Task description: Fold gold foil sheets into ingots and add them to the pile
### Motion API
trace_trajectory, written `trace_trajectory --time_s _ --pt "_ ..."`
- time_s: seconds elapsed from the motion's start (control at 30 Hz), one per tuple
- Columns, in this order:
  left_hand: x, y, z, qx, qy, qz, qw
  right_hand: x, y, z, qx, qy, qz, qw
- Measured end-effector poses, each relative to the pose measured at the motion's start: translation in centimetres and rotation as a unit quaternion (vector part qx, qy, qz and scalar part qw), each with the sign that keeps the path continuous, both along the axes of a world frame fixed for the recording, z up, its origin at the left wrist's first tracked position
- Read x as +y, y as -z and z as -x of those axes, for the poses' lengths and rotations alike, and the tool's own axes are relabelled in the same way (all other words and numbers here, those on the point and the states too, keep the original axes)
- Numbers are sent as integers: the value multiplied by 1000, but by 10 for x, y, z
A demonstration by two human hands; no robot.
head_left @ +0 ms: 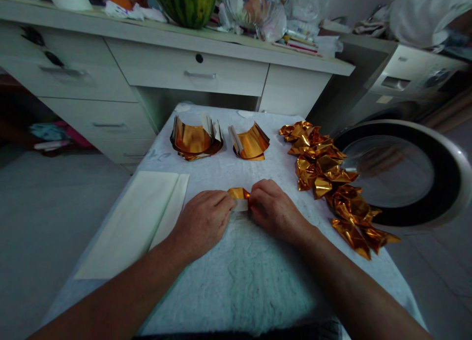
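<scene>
Gripping gold foil [238, 193], both hands [206, 222] are above a cloth-covered desk [236, 281] near white drawers [162, 64] and an open washing machine [416, 67].

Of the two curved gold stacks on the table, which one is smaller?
The right-hand stack, nearer the crumpled gold pieces; the left-hand stack is wider and looks thicker.

The left hand [204, 224] and right hand [275, 207] pinch a small gold-and-white foil [238, 193] between them over a cloth-covered table [236, 286]. White paper [129, 222] lies to the left, two curved foil stacks [193, 139] beyond, and crumpled-looking gold pieces [319, 160] along the right. Behind, a watermelon [186, 3] rests on a drawered desk [162, 62]; a washer's round door [442, 175] hangs open.
</scene>
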State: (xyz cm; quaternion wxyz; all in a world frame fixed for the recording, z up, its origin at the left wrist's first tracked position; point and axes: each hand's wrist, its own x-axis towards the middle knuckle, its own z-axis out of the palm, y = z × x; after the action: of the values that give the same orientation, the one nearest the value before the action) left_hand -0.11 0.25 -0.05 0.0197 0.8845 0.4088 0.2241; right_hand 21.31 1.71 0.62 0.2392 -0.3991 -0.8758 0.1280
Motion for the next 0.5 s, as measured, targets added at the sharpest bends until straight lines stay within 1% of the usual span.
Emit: trace_trajectory --time_s 0.13,0.4,0.5 --pt "-1 0 -1 5 -2 6 1000 0 1 0 -2 5 -13 1000" --pt "0 0 -1 13 5 21 1000 -1 5 1 35 3 13 999" --pt "0 0 -1 17 5 25 1000 -1 6 2 35 -10 17 999"
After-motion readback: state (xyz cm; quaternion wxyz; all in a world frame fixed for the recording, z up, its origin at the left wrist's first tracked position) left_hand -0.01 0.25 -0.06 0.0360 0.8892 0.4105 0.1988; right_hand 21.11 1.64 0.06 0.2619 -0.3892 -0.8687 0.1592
